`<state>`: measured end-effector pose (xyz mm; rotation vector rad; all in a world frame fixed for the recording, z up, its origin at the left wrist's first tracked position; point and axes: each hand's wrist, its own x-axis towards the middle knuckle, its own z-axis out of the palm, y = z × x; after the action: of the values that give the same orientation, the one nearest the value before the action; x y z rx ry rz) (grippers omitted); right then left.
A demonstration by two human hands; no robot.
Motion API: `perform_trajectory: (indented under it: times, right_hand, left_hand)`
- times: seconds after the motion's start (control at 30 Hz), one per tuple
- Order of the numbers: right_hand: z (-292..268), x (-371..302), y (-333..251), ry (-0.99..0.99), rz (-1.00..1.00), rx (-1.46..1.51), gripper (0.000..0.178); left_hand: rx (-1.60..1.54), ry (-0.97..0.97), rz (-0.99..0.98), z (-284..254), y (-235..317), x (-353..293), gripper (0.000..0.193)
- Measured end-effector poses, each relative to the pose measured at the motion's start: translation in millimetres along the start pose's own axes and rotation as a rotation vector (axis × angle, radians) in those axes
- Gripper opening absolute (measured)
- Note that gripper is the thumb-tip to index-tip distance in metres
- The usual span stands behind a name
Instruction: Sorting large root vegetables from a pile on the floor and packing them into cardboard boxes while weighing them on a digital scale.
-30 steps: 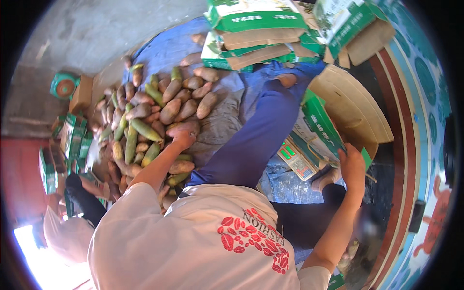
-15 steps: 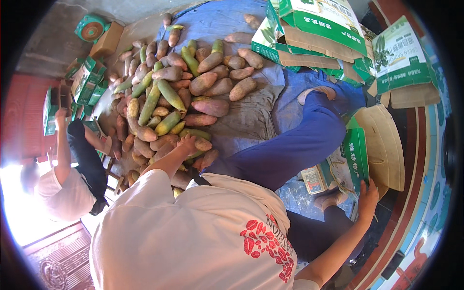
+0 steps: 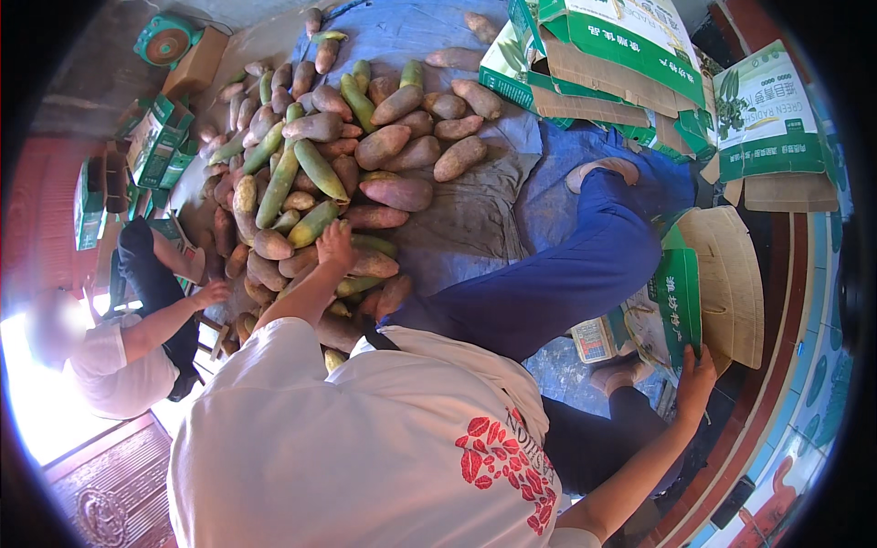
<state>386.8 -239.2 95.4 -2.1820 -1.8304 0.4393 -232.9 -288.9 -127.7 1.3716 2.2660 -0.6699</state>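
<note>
Over the heap of radishes [image 3: 274,173], my left hand [image 3: 335,245] lies with its fingers stretched out and a little apart. Its fingertips are by the end of a yellowish-green radish [image 3: 312,225]; whether they touch it I cannot tell. Long green radishes mix with brownish-red, soil-coated ones around the hand. At the right, my right hand [image 3: 696,376] is closed on the near edge of an open green-and-white cardboard box [image 3: 681,292]. The box's brown flap [image 3: 726,283] is folded outward. What lies inside the box is mostly hidden from view.
Flattened green-and-white boxes [image 3: 621,78] are stacked at the far right, with another box [image 3: 772,119] beside them. A blue tarp [image 3: 402,32] lies under the heap. My bent leg [image 3: 557,265] lies between heap and box. At left another person [image 3: 128,356] sits near more boxes [image 3: 160,142].
My left hand has moved a little farther away and left over the heap. My right hand stays on the box edge. The other person's arm has come down from the boxes toward the heap.
</note>
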Motion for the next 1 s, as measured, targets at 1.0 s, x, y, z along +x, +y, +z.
perform_trajectory:
  times: [1.0]
  right_hand:
    - [6.9, 8.3, 4.4, 0.113, 0.053, -0.102, 0.027]
  left_hand:
    - [0.288, 0.053, 0.102, -15.6, -32.9, 47.4, 0.039]
